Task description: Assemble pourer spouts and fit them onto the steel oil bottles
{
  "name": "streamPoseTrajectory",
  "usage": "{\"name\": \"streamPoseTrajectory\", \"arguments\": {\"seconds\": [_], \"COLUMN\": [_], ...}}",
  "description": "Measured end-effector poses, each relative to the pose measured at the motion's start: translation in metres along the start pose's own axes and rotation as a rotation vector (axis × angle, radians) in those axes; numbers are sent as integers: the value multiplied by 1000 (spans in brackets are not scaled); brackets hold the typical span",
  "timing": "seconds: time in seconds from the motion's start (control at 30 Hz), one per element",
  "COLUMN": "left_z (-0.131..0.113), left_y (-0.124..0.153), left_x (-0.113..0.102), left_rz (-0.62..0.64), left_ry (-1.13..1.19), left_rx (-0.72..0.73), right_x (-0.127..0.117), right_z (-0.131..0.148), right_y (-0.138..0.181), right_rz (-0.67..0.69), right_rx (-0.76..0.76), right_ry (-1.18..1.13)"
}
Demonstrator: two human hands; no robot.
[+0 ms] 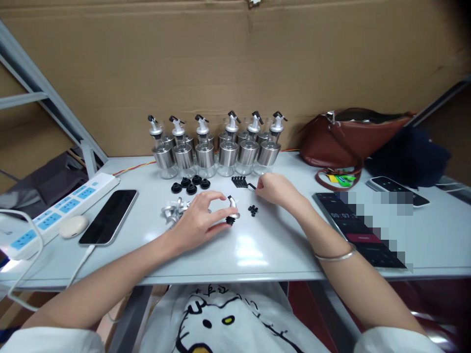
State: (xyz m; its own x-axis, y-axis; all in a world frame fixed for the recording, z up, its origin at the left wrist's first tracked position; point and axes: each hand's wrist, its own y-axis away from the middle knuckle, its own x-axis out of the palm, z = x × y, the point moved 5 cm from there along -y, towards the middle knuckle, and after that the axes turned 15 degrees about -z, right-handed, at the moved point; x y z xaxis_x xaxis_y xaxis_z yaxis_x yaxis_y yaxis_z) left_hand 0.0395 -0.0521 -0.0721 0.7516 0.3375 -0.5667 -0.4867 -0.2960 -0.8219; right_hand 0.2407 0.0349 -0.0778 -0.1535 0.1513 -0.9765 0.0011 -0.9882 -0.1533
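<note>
My left hand pinches a silver pour spout with a black ribbed stopper at its lower end, held over the middle of the table. Between the fingers of my right hand is a small black lever. It lies close to a row of several matching black levers. Small black caps form a cluster between my hands. Behind my left hand sit several black ribbed stoppers. Silver spout bodies are piled left of that hand, partly hidden by it.
Glass bottles with steel bands stand in rows at the back, the front ones with spouts. Left are a phone, a power strip and a round white case. Right are a brown bag and a larger phone.
</note>
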Motion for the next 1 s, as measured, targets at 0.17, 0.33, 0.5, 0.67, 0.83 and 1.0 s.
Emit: {"name": "streamPoseTrajectory", "arguments": {"seconds": [0.17,0.33,0.5,0.67,0.83,1.0], "left_z": [2,4,4,6,7,6], "left_y": [2,2,1,1,0,0], "left_x": [1,1,1,0,0,0], "left_rz": [25,35,45,28,36,47], "left_ry": [-22,-61,-82,-86,-100,-122], "left_rx": [-46,-57,-42,-38,-39,-53], "right_x": [-10,-10,-14,-15,-13,-14], "right_z": [21,35,39,38,39,42], "right_y": [5,14,18,18,18,22], "right_rz": [55,180,265,266,287,355], "right_rx": [-144,-173,-154,-175,-182,-208], "right_ry": [-797,-1129,-1200,-1191,-1179,-1174]}}
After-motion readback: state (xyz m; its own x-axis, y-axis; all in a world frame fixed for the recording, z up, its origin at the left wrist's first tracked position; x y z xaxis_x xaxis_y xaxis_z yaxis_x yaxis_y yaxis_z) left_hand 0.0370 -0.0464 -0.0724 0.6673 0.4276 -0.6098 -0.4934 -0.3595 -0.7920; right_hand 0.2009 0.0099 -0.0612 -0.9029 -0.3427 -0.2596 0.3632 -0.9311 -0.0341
